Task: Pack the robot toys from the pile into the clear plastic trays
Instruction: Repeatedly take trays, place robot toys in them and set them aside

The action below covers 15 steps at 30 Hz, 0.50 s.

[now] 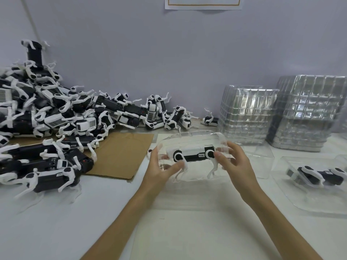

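Observation:
A black-and-white robot dog toy (pixel 193 154) lies on its side inside a clear plastic tray (pixel 195 135) that I hold up above the white table. My left hand (pixel 159 169) grips the tray's left end, thumb across the front. My right hand (pixel 235 162) grips its right end, with the thumb pressing by the toy's round hip joint. A big pile of the same robot toys (pixel 56 117) covers the table's left side and runs along the wall. At the right edge another toy (pixel 319 175) lies in a second clear tray (pixel 300 201).
Two tall stacks of clear empty trays (pixel 247 113) (pixel 308 113) stand at the back right by the wall. A brown cardboard sheet (pixel 120 152) lies under the pile's edge. One loose clear tray (pixel 262 162) sits behind my right hand.

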### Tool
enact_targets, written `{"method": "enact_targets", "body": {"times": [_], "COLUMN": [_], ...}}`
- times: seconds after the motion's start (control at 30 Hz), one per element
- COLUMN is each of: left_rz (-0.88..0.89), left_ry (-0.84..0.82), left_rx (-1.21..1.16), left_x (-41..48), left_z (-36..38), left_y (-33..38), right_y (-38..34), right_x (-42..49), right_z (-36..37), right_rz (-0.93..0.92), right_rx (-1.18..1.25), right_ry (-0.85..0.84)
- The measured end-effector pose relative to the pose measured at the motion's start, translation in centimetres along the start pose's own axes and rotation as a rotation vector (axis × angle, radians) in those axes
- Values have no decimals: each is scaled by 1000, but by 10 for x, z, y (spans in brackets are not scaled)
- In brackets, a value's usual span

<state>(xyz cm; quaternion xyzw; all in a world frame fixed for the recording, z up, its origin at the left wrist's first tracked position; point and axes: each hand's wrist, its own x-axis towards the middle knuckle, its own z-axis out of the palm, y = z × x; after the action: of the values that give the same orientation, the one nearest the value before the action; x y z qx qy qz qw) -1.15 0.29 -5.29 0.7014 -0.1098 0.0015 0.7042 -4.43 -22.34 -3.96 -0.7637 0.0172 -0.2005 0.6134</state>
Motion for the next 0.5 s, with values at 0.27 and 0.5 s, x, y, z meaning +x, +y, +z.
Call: {"method": "enact_targets", "body": {"times": [0.27,0.5], "left_rz": [-69,-91], "left_ry": [-17,44], "left_rx": [-138,-163], "left_x": [2,2], "left_z": [-11,-6], "left_y": [6,4], "right_y": [-5,-6], "right_x": [-5,-10], "right_z": [6,9], "right_rz": [-110,-86], "right_rx": [-60,-181], "right_ry": [-32,101]}}
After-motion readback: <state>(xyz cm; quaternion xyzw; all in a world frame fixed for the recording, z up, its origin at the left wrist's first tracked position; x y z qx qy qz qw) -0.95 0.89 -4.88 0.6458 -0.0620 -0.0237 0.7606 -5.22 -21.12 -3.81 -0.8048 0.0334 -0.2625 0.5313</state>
